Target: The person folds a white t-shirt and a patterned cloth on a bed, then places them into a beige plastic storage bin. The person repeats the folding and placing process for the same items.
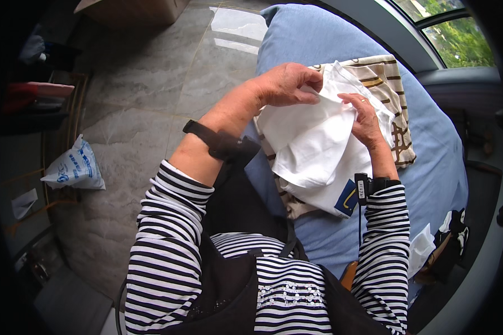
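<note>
A white garment (313, 139), perhaps a T-shirt, lies partly folded in front of me, with a dark blue patch (346, 198) bearing a yellow mark near its lower right corner. My left hand (292, 85) pinches the cloth near its upper edge, thumb and fingers closed on it. Just to the right, my right hand (363, 116) grips a raised fold of the same cloth between thumb and fingers. Beneath the white garment is a beige knit garment (401, 120) with brown stripes, showing along the right side and the lower left.
Both garments rest on a blue cloth-covered surface (430, 134) beside a window (458, 44). A white plastic bag (75, 166) with blue print stands on the grey tiled floor (134, 95) at left. A cardboard box (129, 12) is at the far left. White and black items (439, 240) lie at lower right.
</note>
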{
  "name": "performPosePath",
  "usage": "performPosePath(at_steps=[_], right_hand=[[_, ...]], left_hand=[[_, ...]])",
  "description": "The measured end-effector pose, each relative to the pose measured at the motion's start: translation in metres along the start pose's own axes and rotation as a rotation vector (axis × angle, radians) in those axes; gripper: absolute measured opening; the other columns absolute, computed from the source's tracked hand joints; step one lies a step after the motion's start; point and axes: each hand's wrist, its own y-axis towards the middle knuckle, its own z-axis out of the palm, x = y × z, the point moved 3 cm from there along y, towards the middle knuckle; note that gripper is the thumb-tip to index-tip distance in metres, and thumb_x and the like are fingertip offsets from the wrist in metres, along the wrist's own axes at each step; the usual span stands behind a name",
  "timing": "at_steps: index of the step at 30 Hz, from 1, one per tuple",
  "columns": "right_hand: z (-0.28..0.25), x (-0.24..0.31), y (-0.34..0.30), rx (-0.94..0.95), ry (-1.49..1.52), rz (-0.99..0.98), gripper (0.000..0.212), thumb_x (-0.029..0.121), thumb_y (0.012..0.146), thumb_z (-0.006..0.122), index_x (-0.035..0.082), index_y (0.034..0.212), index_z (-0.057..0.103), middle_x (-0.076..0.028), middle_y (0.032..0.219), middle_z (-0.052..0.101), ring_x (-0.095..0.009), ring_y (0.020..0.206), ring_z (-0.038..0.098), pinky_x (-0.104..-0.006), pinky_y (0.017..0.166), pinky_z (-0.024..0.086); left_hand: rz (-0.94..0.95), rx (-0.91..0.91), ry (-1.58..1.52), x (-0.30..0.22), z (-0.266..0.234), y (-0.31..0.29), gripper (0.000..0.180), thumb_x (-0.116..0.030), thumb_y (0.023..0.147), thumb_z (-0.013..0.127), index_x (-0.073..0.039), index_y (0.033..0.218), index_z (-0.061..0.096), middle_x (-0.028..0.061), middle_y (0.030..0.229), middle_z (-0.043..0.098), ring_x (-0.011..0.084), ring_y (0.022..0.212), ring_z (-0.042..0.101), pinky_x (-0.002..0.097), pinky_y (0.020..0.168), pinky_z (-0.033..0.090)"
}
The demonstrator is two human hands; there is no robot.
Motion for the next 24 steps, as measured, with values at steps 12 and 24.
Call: performPosePath(at_steps=[12, 24], right_hand=[[0.014, -0.019, 0.023, 0.116, -0.012, 0.232, 0.022, 0.001, 0.085, 0.068, 0.007, 0.107, 0.068, -0.007, 0.114, 0.068, -0.022, 0.106, 0.061, -0.0313, 0.094, 0.048], [0.031, 0.07, 0.076, 0.424, 0.208, -0.021, 0.082, 0.033, 0.078, 0.078, 0.015, 0.153, 0.05, -0.02, 0.133, 0.064, -0.03, 0.112, 0.063, -0.0395, 0.098, 0.052]], left_hand=[[-0.342, -0.595, -0.366, 0.052, -0.044, -0.021, 0.028, -0.025, 0.09, 0.081, -0.005, 0.106, 0.07, -0.0012, 0.084, 0.065, 0.0073, 0.074, 0.06, 0.0211, 0.065, 0.048], [-0.303, -0.596, -0.226, 0.063, 0.051, -0.089, 0.019, -0.012, 0.089, 0.075, 0.001, 0.101, 0.069, 0.0018, 0.09, 0.071, 0.0095, 0.083, 0.063, 0.0286, 0.079, 0.053]])
